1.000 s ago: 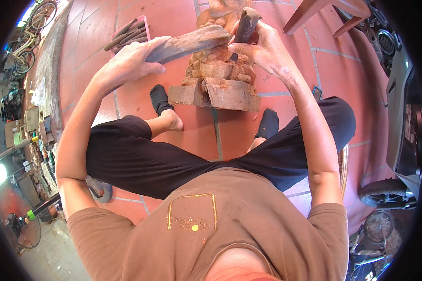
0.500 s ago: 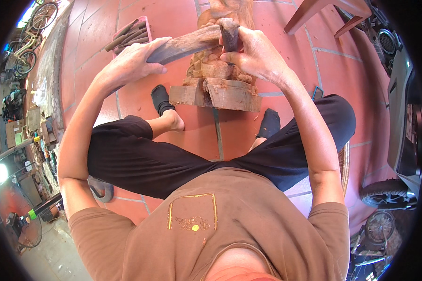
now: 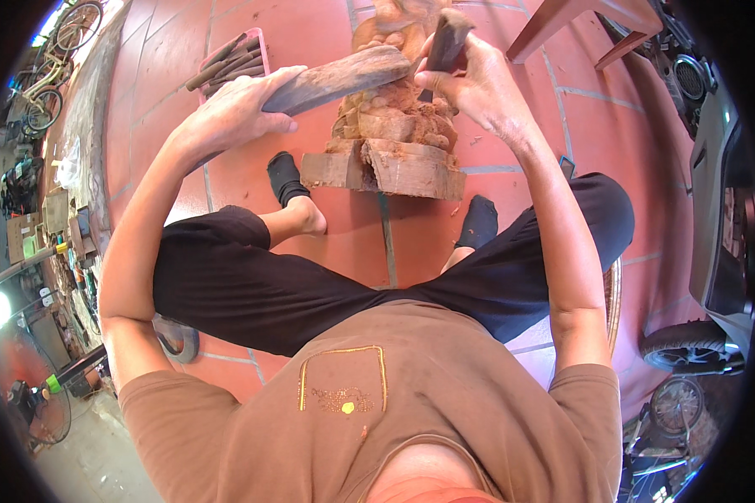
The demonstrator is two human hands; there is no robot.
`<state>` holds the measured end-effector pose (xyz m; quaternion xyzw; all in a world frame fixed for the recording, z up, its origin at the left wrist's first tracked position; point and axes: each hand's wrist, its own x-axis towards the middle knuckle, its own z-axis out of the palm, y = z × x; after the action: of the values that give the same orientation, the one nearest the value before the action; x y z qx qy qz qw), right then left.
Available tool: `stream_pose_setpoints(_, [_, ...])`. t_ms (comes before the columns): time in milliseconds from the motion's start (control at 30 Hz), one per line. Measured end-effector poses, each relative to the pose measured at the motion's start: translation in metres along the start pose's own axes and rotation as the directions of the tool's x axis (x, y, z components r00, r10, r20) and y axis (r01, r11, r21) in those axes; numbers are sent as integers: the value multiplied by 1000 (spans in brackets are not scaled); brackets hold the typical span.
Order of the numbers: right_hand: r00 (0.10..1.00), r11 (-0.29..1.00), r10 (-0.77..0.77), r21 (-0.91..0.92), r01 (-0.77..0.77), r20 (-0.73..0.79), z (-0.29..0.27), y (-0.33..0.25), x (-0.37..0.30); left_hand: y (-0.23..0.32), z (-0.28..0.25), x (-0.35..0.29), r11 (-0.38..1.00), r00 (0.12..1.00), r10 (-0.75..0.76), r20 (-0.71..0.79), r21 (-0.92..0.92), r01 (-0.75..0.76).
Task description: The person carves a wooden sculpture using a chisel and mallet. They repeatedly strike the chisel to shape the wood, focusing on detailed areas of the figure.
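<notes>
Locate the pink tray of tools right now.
In the head view the pink tray lies on the tiled floor at upper left, just beyond the left hand, left of the wood carving.

The place was an open-sided home woodcarving workshop, seen from above. The floor [image 3: 327,50] was red terracotta tile with pale grout lines. A rough reddish wooden carving [image 3: 394,126] stood on the tiles, beside a pink tray of chisels [image 3: 231,59]. Cluttered tools and boxes [image 3: 42,226] lined the left edge, near a standing fan [image 3: 33,411]. Bicycles [image 3: 54,50] were parked at the upper left, and a motorbike [image 3: 713,251] stood at the right.
</notes>
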<state>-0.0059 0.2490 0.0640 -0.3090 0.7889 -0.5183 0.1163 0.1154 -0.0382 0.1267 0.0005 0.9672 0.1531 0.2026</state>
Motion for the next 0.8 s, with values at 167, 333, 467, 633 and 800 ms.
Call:
stream_pose_setpoints(167, [993,999,0,-53,6,115,19,5,-3,1,0,1,1000,1000,21,-7,22,-21])
stream_pose_setpoints(333, [948,937,-283,-167,305,143,31,-2,-3,-1,0,1,1000,1000,-17,23,10,17])
stream_pose_setpoints(467, [958,925,-258,-255,282,121,34,1,1,-1,1,0,1000,1000,14,5,11,-14])
stream_pose_setpoints(633, [968,924,-240,-323,204,-73,14,-6,7,-1,3,1,1000,1000,14,-7,20,-13])
stream_pose_setpoints(800, [985,992,-124,-32,121,-123,3,-9,4,-9,6,2,998,998,61,-21,18,-61])
